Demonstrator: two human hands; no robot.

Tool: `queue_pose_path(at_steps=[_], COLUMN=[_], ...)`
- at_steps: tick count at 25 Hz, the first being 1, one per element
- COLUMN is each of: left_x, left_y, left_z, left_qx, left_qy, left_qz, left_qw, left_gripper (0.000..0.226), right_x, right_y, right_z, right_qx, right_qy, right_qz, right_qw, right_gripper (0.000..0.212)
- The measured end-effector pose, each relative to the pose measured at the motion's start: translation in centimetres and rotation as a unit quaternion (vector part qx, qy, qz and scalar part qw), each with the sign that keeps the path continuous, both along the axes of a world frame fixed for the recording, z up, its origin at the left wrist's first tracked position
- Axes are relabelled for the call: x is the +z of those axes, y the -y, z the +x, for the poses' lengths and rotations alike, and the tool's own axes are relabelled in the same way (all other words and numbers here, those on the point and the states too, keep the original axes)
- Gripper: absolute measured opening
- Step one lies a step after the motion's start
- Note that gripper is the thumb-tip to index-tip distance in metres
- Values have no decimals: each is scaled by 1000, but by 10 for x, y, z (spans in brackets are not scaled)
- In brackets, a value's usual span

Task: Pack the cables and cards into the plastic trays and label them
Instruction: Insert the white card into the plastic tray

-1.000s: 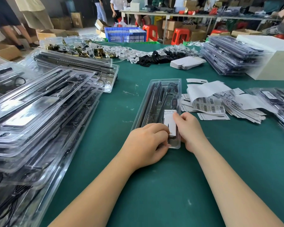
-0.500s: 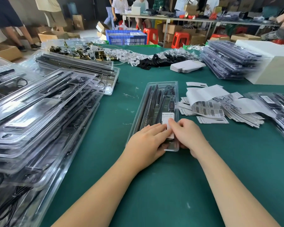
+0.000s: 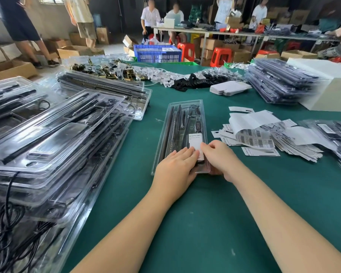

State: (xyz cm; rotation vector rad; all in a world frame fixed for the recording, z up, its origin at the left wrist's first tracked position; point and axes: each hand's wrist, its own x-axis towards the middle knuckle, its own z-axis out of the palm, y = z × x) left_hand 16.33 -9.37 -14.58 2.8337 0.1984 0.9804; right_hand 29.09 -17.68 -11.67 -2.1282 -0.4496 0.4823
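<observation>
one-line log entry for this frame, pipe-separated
step: seat card | left hand: flat on tray | right hand: fingers on white card | barcode labels: right of tray, untouched

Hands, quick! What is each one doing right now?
Left hand: open, fingers flat on the clear tray.
Right hand: fingers on the white card; grip cannot be told.

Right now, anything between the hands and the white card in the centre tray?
Nothing visible. Left hand lies flat on the clear tray with fingers touching the white card; right hand touches the card's right edge.
</observation>
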Motion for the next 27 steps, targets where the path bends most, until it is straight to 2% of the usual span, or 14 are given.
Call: queue_pose_path(at_steps=[2,5,7,11,15,17,19,21,23,24,25,26,27], left_x=[-1,-1,0,-1,0,3,7,11,13,14,14,12,11], left_y=[0,1,0,-3,-8,-9,-5,-7,-20,-27,-34,-39,-41], left_z=[0,-2,-2,1,4,3,-1,-2,-1,-1,-1,0,1], left_qx=[-3,-27,-36,-44,-48,-68,-102,-66,35,60,49,9,-44], left_qy=[29,51,52,45,43,22,11,58,103,83,60,40,24], left_qz=[4,34,35,26,-7,-55,-180,-314,-418,-497,-598,-687,-746], left_qw=[1000,998,997,998,998,996,978,945,902,862,798,725,665], left_gripper=[46,43,42,43,40,44,59,53,53,62,69,67,55], right_x=[10,24,21,13,12,11,11,14,18,20,22,24,24], right_y=[-16,-41,-52,-63,-62,-59,-55,-45,-30,-21,-12,-3,4], right_z=[18,38,47,48,50,49,48,48,44,41,36,30,23], right_qx=[3,-27,-55,-79,-91,-86,-85,-91,-91,-86,-81,-77,-74], right_qy=[-44,-88,-77,41,12,5,45,80,78,68,54,35,12], right_qz=[0,-12,-30,-99,-64,-55,-42,-1,50,71,91,117,143], right_qw=[999,996,995,991,994,995,994,993,992,991,991,990,987], right_gripper=[35,61,57,48,48,46,41,40,40,40,41,42,44])
